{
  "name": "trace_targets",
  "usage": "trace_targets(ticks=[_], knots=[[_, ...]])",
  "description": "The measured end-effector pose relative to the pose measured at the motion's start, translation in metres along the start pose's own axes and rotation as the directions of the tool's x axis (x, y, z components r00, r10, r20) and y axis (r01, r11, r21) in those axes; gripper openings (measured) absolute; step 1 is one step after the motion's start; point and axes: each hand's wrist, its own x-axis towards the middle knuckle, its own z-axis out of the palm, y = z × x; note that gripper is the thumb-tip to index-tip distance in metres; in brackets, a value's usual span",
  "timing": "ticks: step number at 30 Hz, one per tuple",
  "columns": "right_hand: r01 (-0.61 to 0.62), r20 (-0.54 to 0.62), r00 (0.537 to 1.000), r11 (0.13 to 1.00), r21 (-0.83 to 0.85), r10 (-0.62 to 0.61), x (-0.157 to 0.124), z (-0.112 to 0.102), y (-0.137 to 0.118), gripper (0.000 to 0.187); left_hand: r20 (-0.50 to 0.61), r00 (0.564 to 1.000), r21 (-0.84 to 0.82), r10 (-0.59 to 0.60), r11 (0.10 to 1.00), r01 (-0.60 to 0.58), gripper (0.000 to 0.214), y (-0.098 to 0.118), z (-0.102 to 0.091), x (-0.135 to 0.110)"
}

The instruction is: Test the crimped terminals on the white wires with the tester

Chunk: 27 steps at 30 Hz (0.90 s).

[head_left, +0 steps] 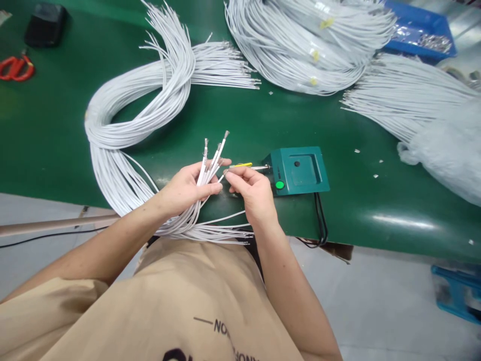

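Observation:
My left hand (pixel 191 185) is closed around several white wires (pixel 205 173), whose stripped silvery ends point up and away from me. Close beside it, my right hand (pixel 253 188) pinches the end of one white wire between thumb and forefinger. To its right stands a small green machine (pixel 300 168) with a round green button and a thin metal shaft reaching toward my right fingers. A yellow strip (pixel 241 165) lies along that shaft, just above my right hand. The held wires run down over the table edge near my lap.
A looped bundle of white wires (pixel 124 130) lies at left, with larger coils (pixel 300 45) at the back and a bagged bundle (pixel 421 95) at right. Red-handled scissors (pixel 17 67), a black box (pixel 45 24) and a blue tray (pixel 421 27) of small metal parts are farther off.

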Motion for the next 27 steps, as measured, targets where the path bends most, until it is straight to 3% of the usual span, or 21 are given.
trace_targets(ticks=[7, 16, 21, 24, 27], knots=[[0.011, -0.032, 0.999, 0.999, -0.047, -0.013, 0.000, 0.003, -0.001, 0.013, 0.020, 0.999, -0.087, -0.032, 0.996, 0.033, 0.041, -0.001, 0.002, 0.000], [-0.082, -0.034, 0.995, 0.962, 0.260, 0.094, -0.005, 0.011, 0.013, 0.008, 0.038, 0.997, -0.209, -0.061, 0.975, 0.068, 0.040, -0.001, 0.002, 0.001], [-0.077, -0.063, 0.995, 0.995, 0.060, 0.081, -0.008, 0.006, 0.012, 0.007, 0.032, 0.997, -0.220, -0.070, 0.973, 0.075, 0.041, -0.001, 0.001, 0.001], [-0.017, -0.072, 0.997, 0.999, -0.032, 0.015, -0.009, 0.003, 0.005, 0.016, 0.028, 0.998, -0.216, -0.050, 0.975, 0.055, 0.040, -0.003, 0.001, 0.002], [0.073, 0.022, 0.997, 0.980, -0.184, -0.070, -0.008, 0.003, -0.001, 0.022, 0.028, 0.999, -0.216, -0.036, 0.976, 0.041, 0.042, -0.005, 0.002, 0.002]])
